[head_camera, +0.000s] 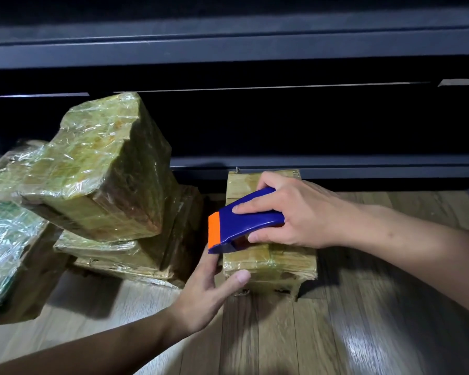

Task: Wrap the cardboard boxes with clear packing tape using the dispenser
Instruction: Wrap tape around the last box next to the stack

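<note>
A small cardboard box partly covered in clear tape stands on the wooden floor at the centre. My right hand grips a blue tape dispenser with an orange front, held over the box's top. My left hand holds the box's near left corner, thumb on the top edge and fingers down the left side. The tape roll itself is hidden under my right hand.
Several tape-wrapped boxes are piled at the left, one tilted on top of the others. Another wrapped parcel lies at the far left edge. A dark low cabinet runs behind the boxes. Bare wooden floor spreads in front and right.
</note>
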`<state>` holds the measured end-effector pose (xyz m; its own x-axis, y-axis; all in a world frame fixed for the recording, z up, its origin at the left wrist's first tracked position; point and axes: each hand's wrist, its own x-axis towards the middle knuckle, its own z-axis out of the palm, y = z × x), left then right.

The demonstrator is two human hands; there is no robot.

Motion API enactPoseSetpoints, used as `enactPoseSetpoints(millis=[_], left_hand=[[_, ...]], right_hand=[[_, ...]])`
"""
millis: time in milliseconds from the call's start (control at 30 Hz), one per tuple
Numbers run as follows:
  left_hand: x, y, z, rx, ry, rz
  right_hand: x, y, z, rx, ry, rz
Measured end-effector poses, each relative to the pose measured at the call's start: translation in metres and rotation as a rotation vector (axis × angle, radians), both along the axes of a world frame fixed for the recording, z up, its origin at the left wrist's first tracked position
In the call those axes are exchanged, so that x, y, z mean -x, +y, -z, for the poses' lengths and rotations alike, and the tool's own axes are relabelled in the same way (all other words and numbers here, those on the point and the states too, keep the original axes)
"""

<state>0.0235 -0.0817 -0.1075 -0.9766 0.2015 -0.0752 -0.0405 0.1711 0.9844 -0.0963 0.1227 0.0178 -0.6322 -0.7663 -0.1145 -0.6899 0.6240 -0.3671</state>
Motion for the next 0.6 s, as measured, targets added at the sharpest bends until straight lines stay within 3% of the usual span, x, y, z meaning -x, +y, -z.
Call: enactPoseSetpoints(millis=[167,333,467,600], left_hand=[[0.016,0.006,0.004,0.064,-0.034,-0.049],[0.014,0.011,0.010,-0.003,-0.077,-0.076],[0.012,0.018,0.012,0.057,-0.024,-0.174],[0.014,0.032,0.008,-0.034,0.020,-0.294]], right_hand=[[0.000,0.001,0.000,0.007,-0.029,0.026],[0.001,0.000,0.002,-0.008,-0.040,0.030],[0.002,-0.001,0.002,-0.005,-0.043,0.027],[0.003,0.000,0.004,0.025,-0.054,0.046]])
